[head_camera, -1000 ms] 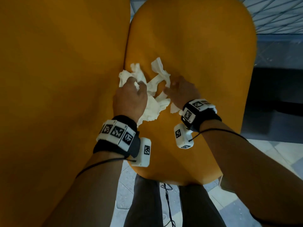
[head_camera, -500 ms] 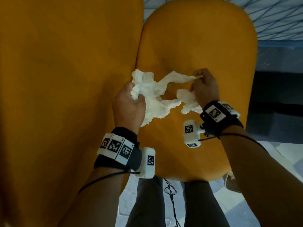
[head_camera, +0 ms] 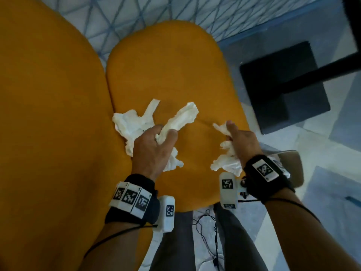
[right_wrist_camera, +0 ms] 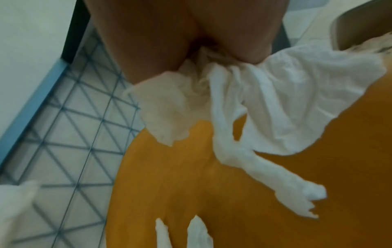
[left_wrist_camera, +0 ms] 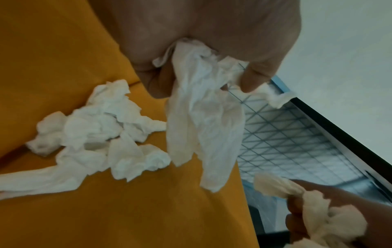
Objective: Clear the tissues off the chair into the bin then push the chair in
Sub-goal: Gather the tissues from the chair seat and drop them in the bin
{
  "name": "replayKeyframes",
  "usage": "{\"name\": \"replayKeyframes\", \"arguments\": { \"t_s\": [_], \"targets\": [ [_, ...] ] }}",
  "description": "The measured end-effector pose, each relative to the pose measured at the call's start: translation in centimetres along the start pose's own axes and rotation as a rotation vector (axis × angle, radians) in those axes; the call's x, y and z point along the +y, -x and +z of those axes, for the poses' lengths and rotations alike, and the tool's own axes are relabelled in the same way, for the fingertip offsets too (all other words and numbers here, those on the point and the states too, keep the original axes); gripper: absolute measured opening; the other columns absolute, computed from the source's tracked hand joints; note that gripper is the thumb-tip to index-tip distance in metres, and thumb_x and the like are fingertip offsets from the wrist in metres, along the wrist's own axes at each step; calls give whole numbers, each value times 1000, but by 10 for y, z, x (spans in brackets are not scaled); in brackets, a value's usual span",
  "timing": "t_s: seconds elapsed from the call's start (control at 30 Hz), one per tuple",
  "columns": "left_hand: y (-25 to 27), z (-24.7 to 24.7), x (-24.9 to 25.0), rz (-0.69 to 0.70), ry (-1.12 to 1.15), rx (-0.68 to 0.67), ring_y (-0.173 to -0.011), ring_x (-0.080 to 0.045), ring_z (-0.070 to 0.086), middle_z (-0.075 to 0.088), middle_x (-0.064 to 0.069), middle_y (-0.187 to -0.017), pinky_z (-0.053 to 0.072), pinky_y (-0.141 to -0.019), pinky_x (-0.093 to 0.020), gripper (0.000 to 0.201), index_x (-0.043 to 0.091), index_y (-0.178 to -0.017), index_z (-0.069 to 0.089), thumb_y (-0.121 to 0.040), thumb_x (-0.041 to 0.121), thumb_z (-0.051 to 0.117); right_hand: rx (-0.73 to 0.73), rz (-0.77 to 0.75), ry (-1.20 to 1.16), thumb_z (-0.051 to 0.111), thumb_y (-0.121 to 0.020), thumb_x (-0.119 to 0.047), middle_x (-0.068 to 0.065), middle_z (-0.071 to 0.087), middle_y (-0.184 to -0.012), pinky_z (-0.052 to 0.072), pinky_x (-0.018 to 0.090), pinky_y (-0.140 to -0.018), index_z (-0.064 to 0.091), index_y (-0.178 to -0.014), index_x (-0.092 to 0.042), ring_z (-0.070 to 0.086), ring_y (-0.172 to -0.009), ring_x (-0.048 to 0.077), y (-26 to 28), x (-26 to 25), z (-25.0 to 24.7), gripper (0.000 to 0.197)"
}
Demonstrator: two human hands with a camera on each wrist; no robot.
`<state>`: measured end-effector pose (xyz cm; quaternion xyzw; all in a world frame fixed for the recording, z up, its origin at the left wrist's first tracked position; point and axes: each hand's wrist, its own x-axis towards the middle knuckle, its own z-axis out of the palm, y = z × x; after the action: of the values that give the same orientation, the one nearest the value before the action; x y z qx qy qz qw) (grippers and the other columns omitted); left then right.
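Note:
The orange chair seat (head_camera: 172, 75) fills the middle of the head view, with its backrest (head_camera: 48, 114) at the left. My left hand (head_camera: 166, 133) grips a twisted white tissue (head_camera: 183, 116) just above the seat. A crumpled tissue pile (left_wrist_camera: 95, 130) lies on the seat by the backrest crease, left of that hand. My right hand (head_camera: 229, 133) is curled round another tissue bunch (head_camera: 224, 163) over the seat's right edge. In the right wrist view that bunch (right_wrist_camera: 275, 109) hangs from the fist over the seat (right_wrist_camera: 254, 209).
A black table base (head_camera: 283, 90) with its black post stands on the floor right of the chair. A brown container with a pale rim (head_camera: 293, 167) sits by my right wrist. A blue-lined rug (head_camera: 175, 12) lies beyond the seat. A thin cable (head_camera: 214, 241) hangs between my legs.
The hands have drawn apart and the tissue strand stretched between them has parted. My right hand moved right and back with its bunch. The left hand stays by the pile.

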<state>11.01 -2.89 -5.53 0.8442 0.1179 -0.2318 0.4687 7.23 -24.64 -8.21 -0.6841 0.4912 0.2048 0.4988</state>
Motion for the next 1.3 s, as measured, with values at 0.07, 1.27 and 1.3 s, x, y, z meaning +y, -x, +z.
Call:
{"name": "replayKeyframes", "arguments": {
  "t_s": [0.07,1.27,1.3],
  "targets": [
    [2,13,0,46,-66,-21,-76,-15,60,64,1,-77,48,-68,-34,40,21,-75,64,-86,60,61,-14,17,-37,58,-89,-39,13,67,-80,49,35,-72,67,-79,-16,61,-75,24,0,23,-12,27],
    [150,554,-29,566,-851,-742,-104,-27,48,42,-2,-107,39,-91,-32,29,15,-92,52,-67,4,43,370,220,-1131,51,-57,-10,5,63,-82,51,38,-64,61,-69,-29,59,-73,27,-95,481,-248,25],
    [143,564,-35,595,-856,-739,-107,-28,48,43,-2,-109,40,-94,-32,34,14,-94,53,-65,2,42,369,200,-1113,53,-56,-10,7,65,-86,54,43,-67,61,-69,-31,61,-77,29,-107,481,-245,26]
  ]
}}
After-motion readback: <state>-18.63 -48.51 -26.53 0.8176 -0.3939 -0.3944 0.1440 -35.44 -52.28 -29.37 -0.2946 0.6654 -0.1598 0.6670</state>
